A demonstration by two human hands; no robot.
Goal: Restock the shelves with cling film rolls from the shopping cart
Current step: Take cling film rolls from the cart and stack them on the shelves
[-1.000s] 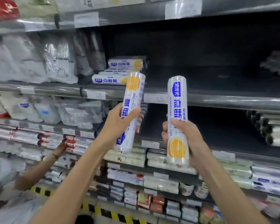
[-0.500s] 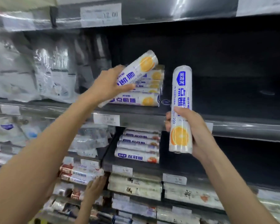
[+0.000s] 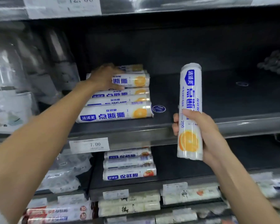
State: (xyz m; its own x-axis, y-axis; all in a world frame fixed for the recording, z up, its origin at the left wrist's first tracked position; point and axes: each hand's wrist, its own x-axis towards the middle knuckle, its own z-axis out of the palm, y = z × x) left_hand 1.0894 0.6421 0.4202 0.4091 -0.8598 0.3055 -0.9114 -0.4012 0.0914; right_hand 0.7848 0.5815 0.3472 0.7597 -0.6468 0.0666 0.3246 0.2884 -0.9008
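- Shelving in dark grey metal fills the head view, tier above tier, each front edge fitted with a clear plastic strip. The middle shelf (image 3: 217,97) crosses the centre of the frame, and its right half is bare, matt surface.
- On that shelf, left of centre, a stack of white plastic-wrapped cling film rolls (image 3: 116,114) with blue lettering and an orange-slice print lies flat, the ends pointing left and right.
- The left hand (image 3: 106,78) reaches in from the lower left and grips the top roll (image 3: 132,80) of the stack, fingers curled over it and thumb beneath. The roll lies on those below it.
- The right hand (image 3: 207,136), right of centre, is wrapped round an upright cling film roll (image 3: 190,94) of the same print. It is held in front of the shelf edge, orange slice at the bottom, apart from the stack.
- A round blue sticker (image 3: 158,109) sits on the shelf floor just beside the stack's right end.
- A white price label (image 3: 89,145) reading 7.00 hangs on the shelf edge below the stack, and another blurred label (image 3: 63,5) sits at the upper left.
- On the shelf below lie stacked white rolls with a tomato print (image 3: 129,174). Lower tiers hold more wrapped rolls, too blurred to read.
- Clear plastic packs (image 3: 11,78) crowd the left edge of the frame.
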